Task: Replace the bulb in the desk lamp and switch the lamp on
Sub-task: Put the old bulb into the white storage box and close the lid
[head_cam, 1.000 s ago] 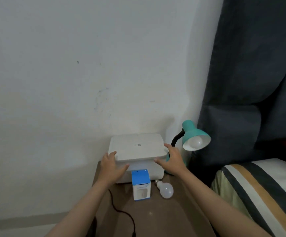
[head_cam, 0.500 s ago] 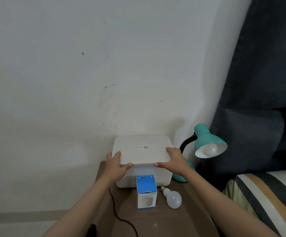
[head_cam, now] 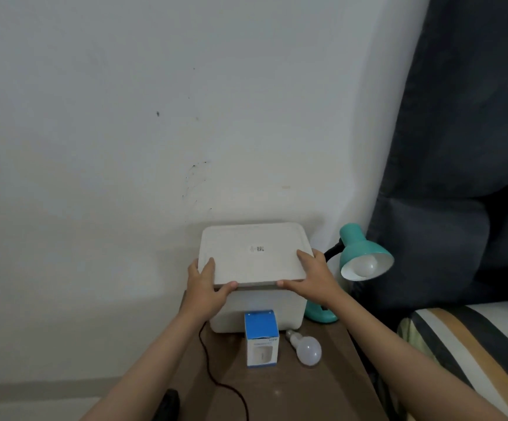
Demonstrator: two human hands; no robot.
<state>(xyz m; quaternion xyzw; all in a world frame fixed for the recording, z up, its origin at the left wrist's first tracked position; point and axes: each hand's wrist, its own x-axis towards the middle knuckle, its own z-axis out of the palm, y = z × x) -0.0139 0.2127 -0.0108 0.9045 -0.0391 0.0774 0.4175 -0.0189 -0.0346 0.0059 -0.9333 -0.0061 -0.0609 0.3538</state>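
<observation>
A teal desk lamp [head_cam: 359, 247] stands at the back right of a brown side table [head_cam: 322, 387], with a white bulb [head_cam: 366, 265] in its unlit shade. A loose white bulb [head_cam: 307, 349] lies on the table beside a blue and white bulb carton [head_cam: 261, 341]. Behind them is a white storage box [head_cam: 262, 311]. Its white lid [head_cam: 254, 253] is raised at the front, tilted, with a gap under it. My left hand [head_cam: 205, 287] grips the lid's front left corner and my right hand [head_cam: 315, 279] its front right corner.
A black cord [head_cam: 216, 378] runs across the table's left part towards me. A white wall rises behind. A dark curtain [head_cam: 459, 147] hangs at the right, above a bed with striped bedding [head_cam: 474, 344].
Both hands have lifted the front of the lid off the white box, so it now tilts up. The view has shifted, with the lamp showing further right.
</observation>
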